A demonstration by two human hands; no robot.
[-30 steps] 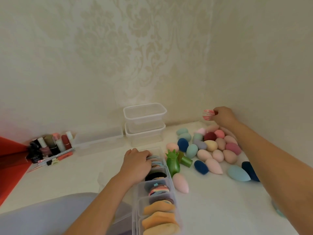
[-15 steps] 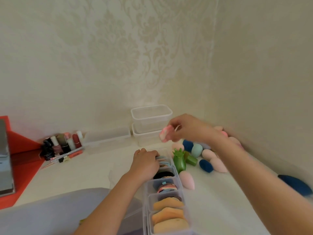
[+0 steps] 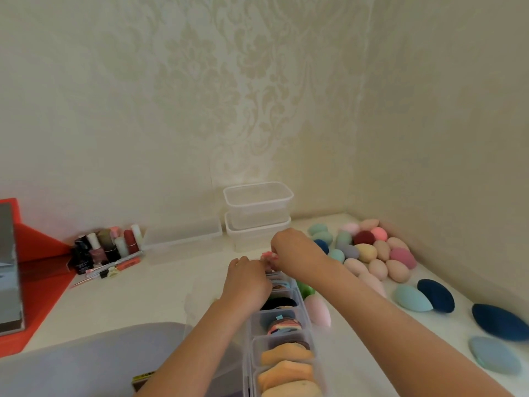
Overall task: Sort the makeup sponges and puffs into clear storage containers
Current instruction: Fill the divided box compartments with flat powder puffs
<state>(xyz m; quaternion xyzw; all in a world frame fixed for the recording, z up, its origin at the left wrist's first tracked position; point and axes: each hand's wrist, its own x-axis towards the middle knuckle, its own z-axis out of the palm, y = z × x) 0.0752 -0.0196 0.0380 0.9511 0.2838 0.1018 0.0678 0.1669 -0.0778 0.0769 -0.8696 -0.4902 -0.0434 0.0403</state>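
Note:
A long clear divided container (image 3: 305,328) runs from the table's front toward the middle, its sections holding orange, multicoloured and black puffs. My right hand (image 3: 294,250) pinches a pink-and-white marbled puff (image 3: 267,255) just above the container's far end. My left hand (image 3: 247,282) rests on that far section, fingers curled over the puffs there. A pile of egg-shaped sponges (image 3: 369,250) in pink, beige, teal and maroon lies at the right by the wall.
Two stacked clear tubs (image 3: 257,216) stand at the back, a low clear tray (image 3: 183,239) to their left. Nail polish bottles (image 3: 106,247) cluster at the left beside a red board (image 3: 37,270). Large blue sponges (image 3: 498,322) lie front right. A pink sponge (image 3: 317,309) lies beside the container.
My right hand carried the marbled puff from the far right corner leftward and down to the container's far end, beside my left hand. The left hand stayed on the container.

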